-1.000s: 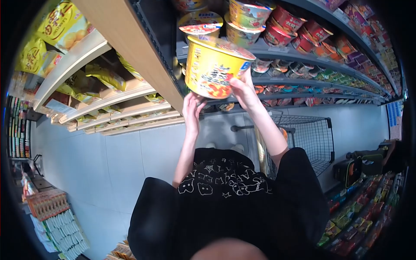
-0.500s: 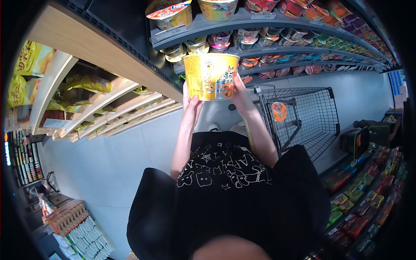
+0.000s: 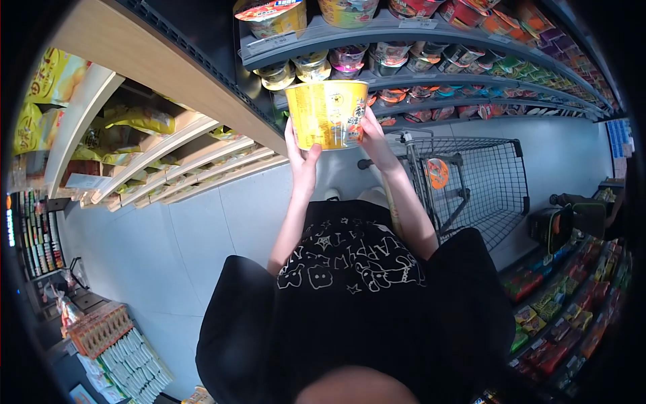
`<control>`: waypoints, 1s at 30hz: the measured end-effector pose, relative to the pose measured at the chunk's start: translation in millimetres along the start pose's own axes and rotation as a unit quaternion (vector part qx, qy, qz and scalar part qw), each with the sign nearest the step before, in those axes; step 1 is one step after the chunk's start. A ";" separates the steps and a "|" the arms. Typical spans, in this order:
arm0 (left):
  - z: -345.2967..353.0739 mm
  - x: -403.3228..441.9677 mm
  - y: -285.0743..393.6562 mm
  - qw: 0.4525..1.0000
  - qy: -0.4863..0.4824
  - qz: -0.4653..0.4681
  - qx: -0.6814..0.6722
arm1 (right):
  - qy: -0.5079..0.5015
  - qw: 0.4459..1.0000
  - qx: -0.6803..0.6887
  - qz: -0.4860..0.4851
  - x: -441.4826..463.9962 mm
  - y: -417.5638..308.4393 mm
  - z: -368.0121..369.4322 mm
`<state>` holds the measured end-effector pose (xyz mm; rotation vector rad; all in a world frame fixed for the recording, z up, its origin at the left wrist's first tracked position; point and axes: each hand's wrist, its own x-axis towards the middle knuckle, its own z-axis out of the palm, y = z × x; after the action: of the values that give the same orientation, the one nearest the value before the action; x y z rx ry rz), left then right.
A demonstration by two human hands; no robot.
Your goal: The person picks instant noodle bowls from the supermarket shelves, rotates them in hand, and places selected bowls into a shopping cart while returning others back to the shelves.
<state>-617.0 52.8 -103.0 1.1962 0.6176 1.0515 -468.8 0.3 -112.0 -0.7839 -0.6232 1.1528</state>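
Note:
Between my two hands is a yellow instant noodle cup (image 3: 323,116), upright, with small print and dark lettering toward its right side. My left hand (image 3: 303,157) is closed on its left side, thumb on the front near the base. On the right side, my right hand (image 3: 377,143) grips the cup, with its thumb along the wall and the other fingers mostly hidden behind. Just beyond the cup are shelves with rows of other noodle cups (image 3: 311,66).
A wire shopping cart (image 3: 481,182) with a round orange sign stands to the right. Wooden shelves (image 3: 145,172) with yellow snack bags are on the left. Grey shelving (image 3: 404,34) curves across the top. Packaged goods (image 3: 558,313) line the lower right, and stacked cartons (image 3: 101,330) the lower left.
The noodle cup has been turned in my hands, so its dark lettering has moved to the right edge and more small print faces me. My view has shifted slightly.

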 end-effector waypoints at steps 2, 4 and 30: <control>7.3 -0.9 4.0 0.999 0.024 0.030 0.033 | -0.005 1.000 0.008 -0.001 -0.1 -0.5 -2.5; 9.0 -0.7 -0.6 0.988 0.031 0.068 0.136 | 0.002 0.999 -0.002 0.043 -0.7 2.3 -6.7; 28.7 -3.5 -1.6 0.970 0.029 0.057 0.234 | 0.014 0.990 -0.136 0.019 -1.0 -15.0 -16.7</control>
<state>-593.6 37.0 -96.5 1.6298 0.8833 1.0727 -447.7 -7.3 -109.7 -1.0459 -0.7546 1.1035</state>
